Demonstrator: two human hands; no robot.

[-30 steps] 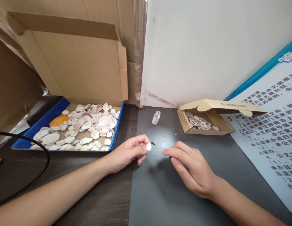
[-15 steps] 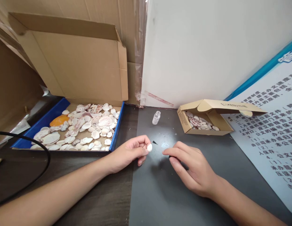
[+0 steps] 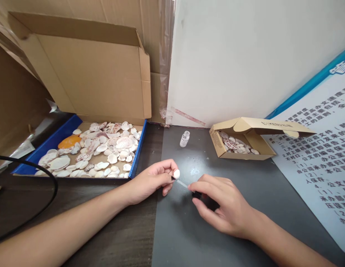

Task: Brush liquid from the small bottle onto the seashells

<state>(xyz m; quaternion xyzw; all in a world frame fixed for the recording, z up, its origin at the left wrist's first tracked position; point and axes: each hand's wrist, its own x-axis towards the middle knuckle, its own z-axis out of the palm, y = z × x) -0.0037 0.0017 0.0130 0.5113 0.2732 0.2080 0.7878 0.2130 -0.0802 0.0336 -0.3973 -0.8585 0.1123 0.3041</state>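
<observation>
Head view: an open blue-sided box [image 3: 138, 152] of seashells [image 3: 124, 143] at left; a smaller shell-filled carton [image 3: 250, 156] at right. Nearer, right hand [image 3: 221, 202] and left hand [image 3: 154, 181] both pinch. Beyond stands an uncapped bottle [image 3: 184, 139]. The right grips a black-capped brush [image 3: 182, 183], its tip at the white shell [image 3: 176, 173] the left holds.

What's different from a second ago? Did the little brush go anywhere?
Yes! The right hand moved the black-capped brush left and closer to the person. Its dark tip was beyond the white seashell; now it's at the seashell's near edge, maybe touching. Nothing was picked up or let go. The left hand still holds the seashell, and the open bottle stayed put.
</observation>
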